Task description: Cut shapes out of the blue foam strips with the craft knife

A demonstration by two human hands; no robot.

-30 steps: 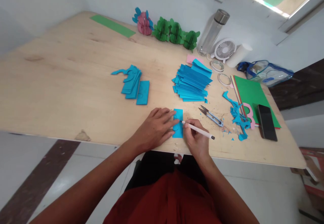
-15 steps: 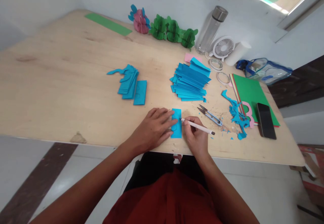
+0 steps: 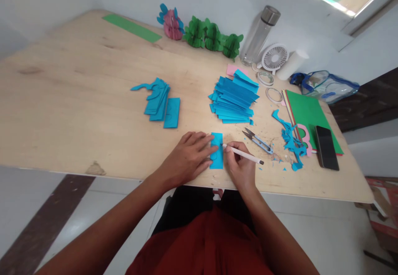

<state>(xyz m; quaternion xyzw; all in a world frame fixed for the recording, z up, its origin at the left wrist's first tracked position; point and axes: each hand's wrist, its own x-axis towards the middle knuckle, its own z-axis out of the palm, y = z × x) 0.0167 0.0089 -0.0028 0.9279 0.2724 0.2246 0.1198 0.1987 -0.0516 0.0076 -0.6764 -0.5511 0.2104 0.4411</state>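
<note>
a blue card [image 3: 219,164] lies by the near edge of the table [image 3: 77,138], under the spread, unclenched fingers of the left hand [image 3: 191,155]; the right hand [image 3: 241,165] grasps a white pen [image 3: 245,155], tip at the card's right edge. a curved outline is present, apparently incomplete. to the left, a marked card [image 3: 172,112] lies beside a blue stack [image 3: 158,101]; in the far blue pile [image 3: 234,99] no outlines can be made out. snips [image 3: 259,141] and scraps [image 3: 291,140] lie to the right, obstructing neither hand.
</note>
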